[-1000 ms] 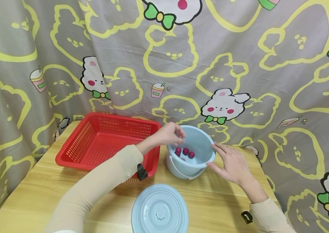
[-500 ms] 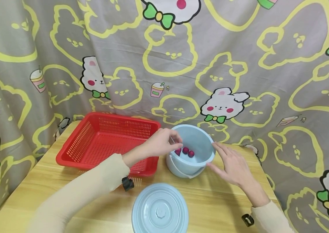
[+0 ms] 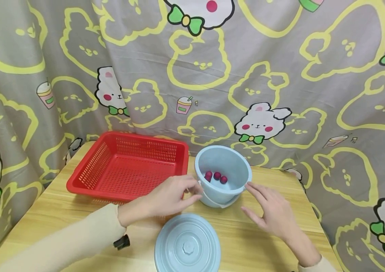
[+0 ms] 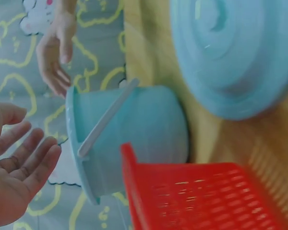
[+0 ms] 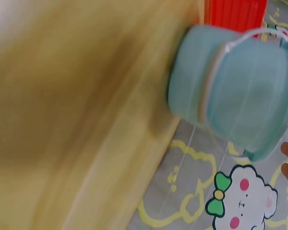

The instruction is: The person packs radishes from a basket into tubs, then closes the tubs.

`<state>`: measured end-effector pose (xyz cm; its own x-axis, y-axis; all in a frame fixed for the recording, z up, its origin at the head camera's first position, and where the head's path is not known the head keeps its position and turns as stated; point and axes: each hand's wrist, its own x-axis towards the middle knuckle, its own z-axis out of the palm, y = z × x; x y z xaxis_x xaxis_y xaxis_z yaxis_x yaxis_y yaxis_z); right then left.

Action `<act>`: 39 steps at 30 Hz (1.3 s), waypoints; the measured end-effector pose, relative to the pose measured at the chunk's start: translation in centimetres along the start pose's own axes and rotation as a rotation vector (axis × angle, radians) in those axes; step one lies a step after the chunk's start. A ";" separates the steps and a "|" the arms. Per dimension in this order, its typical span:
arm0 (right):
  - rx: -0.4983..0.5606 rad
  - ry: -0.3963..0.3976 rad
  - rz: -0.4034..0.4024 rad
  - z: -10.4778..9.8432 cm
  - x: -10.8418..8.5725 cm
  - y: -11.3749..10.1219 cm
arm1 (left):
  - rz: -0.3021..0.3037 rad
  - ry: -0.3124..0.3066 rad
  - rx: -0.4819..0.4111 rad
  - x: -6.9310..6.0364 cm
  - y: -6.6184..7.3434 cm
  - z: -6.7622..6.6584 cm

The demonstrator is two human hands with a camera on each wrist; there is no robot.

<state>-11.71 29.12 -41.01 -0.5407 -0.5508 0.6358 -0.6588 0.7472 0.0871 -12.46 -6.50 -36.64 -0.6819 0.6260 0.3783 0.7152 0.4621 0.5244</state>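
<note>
A light blue bucket (image 3: 213, 190) with its handle hanging down stands upright on the table, and several small dark red balls (image 3: 217, 176) lie at its bottom. My left hand (image 3: 172, 194) is beside the bucket's left front, fingers loosely bent and holding nothing; in the left wrist view its palm (image 4: 14, 191) shows bare. To the right of the bucket, my right hand (image 3: 274, 213) has its fingers extended, the fingertips at or just beside the rim; contact is unclear. The round blue lid (image 3: 188, 241) lies flat in front of the bucket.
A red perforated basket (image 3: 134, 166) stands at the left of the bucket, close to it. The wooden table (image 3: 247, 241) ends at a patterned curtain (image 3: 213, 102) behind.
My left hand has drawn back from over the bucket, toward the lower left. My right hand has shifted slightly down from the rim. The bucket, lid and basket have stayed put.
</note>
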 end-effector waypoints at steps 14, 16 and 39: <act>0.081 -0.028 -0.130 0.8 -3.5 -3.4 | 0.073 -0.132 0.141 -7.2 -0.8 2.8; 0.085 -0.109 -0.119 1.1 -4.2 -3.8 | 0.045 -0.179 0.129 -8.0 -1.2 3.1; 0.187 -0.700 -0.026 3.8 -6.7 -7.3 | 0.049 -0.362 0.441 -14.5 -5.4 5.1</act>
<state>-5.23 25.96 -48.83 -0.6905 -0.7233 -0.0099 -0.7206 0.6890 -0.0771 -5.67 -14.88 -48.88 -0.6062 0.7924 0.0679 0.7937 0.5973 0.1152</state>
